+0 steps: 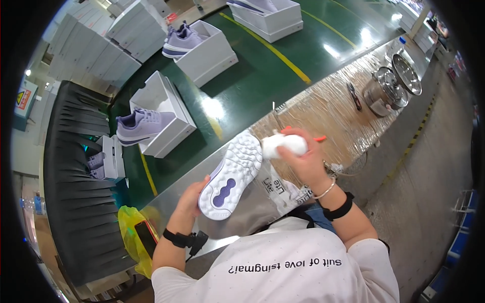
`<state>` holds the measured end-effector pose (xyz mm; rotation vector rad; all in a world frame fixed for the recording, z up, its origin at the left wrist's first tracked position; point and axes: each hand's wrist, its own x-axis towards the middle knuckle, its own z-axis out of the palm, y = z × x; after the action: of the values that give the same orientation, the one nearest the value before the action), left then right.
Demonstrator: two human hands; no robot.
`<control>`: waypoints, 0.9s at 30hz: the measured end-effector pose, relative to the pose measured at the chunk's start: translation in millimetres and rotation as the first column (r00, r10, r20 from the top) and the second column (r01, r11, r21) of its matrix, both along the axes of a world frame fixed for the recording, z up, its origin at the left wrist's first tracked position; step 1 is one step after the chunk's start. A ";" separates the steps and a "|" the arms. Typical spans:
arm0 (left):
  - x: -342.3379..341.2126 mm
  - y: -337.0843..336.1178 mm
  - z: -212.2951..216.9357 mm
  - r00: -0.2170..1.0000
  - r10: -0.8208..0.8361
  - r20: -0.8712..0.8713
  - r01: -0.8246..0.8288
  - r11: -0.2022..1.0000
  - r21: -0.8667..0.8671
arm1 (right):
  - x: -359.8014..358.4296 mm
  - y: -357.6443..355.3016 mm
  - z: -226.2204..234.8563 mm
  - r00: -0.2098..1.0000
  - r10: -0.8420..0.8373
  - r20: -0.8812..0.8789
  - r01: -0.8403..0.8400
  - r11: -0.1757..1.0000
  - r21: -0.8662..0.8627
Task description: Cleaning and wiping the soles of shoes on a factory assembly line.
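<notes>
My left hand grips a light purple sneaker by its heel side, with the white textured sole turned up toward me. My right hand is closed around a soft-looking white wad, whose exact kind I cannot make out. The wad's end meets or nearly meets the sneaker's toe. Partly hidden behind my right hand lies an orange-red object on the plastic-wrapped work surface. Below the sneaker is a bare metal strip.
Open white boxes with purple sneakers, one box nearest, stand on the green conveyor. A dark strip curtain hangs at left beside a yellow plastic bag. A cutter and metal pot sit at right.
</notes>
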<state>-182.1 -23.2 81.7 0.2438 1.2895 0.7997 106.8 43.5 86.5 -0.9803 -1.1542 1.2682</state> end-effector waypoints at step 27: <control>29.3 -17.9 -10.0 0.995 0.057 -0.084 -0.048 0.993 0.106 | -90.7 18.1 21.9 0.798 0.304 0.521 -0.512 0.798 0.319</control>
<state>-152.8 -41.0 71.7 0.3314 1.3422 0.9109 16.1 61.6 108.5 -0.6918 -2.0222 1.0498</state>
